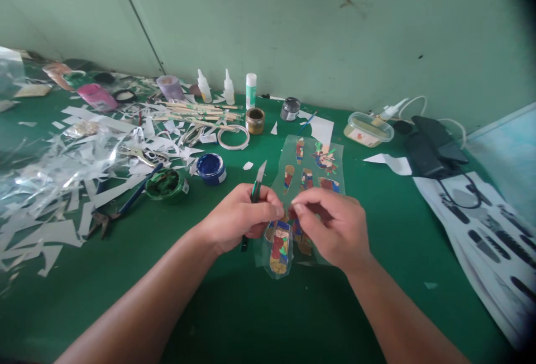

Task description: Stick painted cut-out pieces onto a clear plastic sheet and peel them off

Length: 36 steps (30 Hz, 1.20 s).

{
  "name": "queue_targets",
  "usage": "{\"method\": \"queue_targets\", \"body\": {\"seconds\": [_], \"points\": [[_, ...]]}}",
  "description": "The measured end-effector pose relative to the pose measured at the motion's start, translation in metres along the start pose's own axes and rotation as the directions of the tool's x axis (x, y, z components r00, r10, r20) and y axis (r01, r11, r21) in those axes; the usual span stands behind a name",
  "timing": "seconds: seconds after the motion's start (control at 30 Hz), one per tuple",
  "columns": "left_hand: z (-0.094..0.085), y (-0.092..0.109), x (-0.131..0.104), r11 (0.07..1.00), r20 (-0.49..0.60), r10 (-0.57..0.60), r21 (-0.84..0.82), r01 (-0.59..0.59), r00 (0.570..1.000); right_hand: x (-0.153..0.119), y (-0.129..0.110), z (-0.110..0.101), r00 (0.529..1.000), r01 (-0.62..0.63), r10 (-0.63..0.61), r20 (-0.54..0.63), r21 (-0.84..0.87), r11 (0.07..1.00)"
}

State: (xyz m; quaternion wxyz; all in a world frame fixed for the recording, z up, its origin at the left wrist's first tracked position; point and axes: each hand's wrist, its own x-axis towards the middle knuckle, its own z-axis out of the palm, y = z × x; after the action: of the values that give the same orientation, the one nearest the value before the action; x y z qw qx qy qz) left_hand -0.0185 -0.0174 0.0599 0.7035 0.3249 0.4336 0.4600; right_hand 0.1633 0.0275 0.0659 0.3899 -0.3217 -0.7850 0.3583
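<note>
My left hand (243, 216) is closed around a craft knife (257, 186), its blade pointing up and away. The same hand's thumb and fingertips pinch the top of a clear film piece (280, 249) with a painted, rounded shape on it. Close beside it, my right hand (333, 227) is closed, thumb and forefinger pressed together near the film's upper edge; what lies between them is too small to tell. Under both hands lies a larger transparent sheet (288, 149) bearing several colourful painted pieces, partly hidden by my fingers.
Blue (210, 169) and green paint jars (166, 185) stand left of my hands, with pliers (103, 220) and many paper scraps (54, 233) beyond. Glue bottles (228, 87) stand near the wall. A plastic tub (367, 129) and a printed sheet (481, 230) lie to the right.
</note>
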Motion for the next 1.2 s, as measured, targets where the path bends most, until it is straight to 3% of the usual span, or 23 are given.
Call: {"method": "queue_targets", "body": {"seconds": [0.07, 0.13, 0.2, 0.27, 0.37, 0.47, 0.53, 0.63, 0.73, 0.83, 0.9, 1.03, 1.2], "points": [[-0.001, -0.001, 0.001, 0.994, -0.026, 0.073, -0.077, -0.074, 0.997, 0.0, 0.002, 0.006, 0.983, -0.181, 0.184, -0.008, 0.157, 0.971], [0.0, -0.001, 0.001, 0.973, -0.068, 0.159, -0.159, -0.168, 0.985, -0.001, 0.001, 0.015, 0.939, -0.344, 0.321, 0.125, 0.302, 0.889], [0.002, -0.002, 0.0, 0.945, -0.13, 0.236, -0.202, -0.259, 0.963, -0.005, -0.003, 0.027, 0.891, -0.444, 0.354, 0.285, 0.382, 0.81], [0.006, -0.004, -0.001, 0.923, -0.183, 0.283, -0.214, -0.319, 0.942, -0.009, -0.008, 0.037, 0.868, -0.487, 0.37, 0.33, 0.428, 0.762], [0.014, -0.009, -0.003, 0.915, -0.181, 0.295, -0.228, -0.332, 0.938, -0.015, -0.013, 0.045, 0.864, -0.503, 0.433, 0.256, 0.427, 0.752], [0.017, -0.008, -0.004, 0.909, -0.175, 0.287, -0.259, -0.326, 0.942, -0.016, -0.012, 0.044, 0.863, -0.505, 0.427, 0.272, 0.402, 0.764], [0.014, -0.003, -0.002, 0.888, -0.246, 0.281, -0.3, -0.348, 0.928, -0.015, -0.01, 0.039, 0.854, -0.511, 0.411, 0.32, 0.365, 0.778], [-0.001, 0.009, 0.004, 0.819, -0.409, 0.306, -0.347, -0.457, 0.86, -0.012, -0.006, 0.03, 0.815, -0.55, 0.426, 0.393, 0.29, 0.783], [-0.019, 0.017, 0.011, 0.725, -0.578, 0.34, -0.341, -0.598, 0.742, -0.009, -0.003, 0.023, 0.746, -0.63, 0.488, 0.453, 0.242, 0.738], [-0.026, 0.017, 0.014, 0.689, -0.663, 0.36, -0.285, -0.666, 0.657, -0.007, 0.001, 0.021, 0.717, -0.686, 0.553, 0.425, 0.286, 0.669], [-0.02, 0.014, 0.013, 0.7, -0.629, 0.415, -0.24, -0.673, 0.657, -0.006, 0.002, 0.023, 0.755, -0.655, 0.57, 0.324, 0.411, 0.634], [0.002, 0.003, 0.009, 0.764, -0.51, 0.473, -0.167, -0.623, 0.718, -0.004, -0.002, 0.027, 0.807, -0.482, 0.582, 0.101, 0.68, 0.552], [0.015, -0.012, 0.006, 0.829, -0.427, 0.447, -0.134, -0.543, 0.786, -0.001, -0.011, 0.026, 0.839, -0.395, 0.538, 0.08, 0.77, 0.501]]}}
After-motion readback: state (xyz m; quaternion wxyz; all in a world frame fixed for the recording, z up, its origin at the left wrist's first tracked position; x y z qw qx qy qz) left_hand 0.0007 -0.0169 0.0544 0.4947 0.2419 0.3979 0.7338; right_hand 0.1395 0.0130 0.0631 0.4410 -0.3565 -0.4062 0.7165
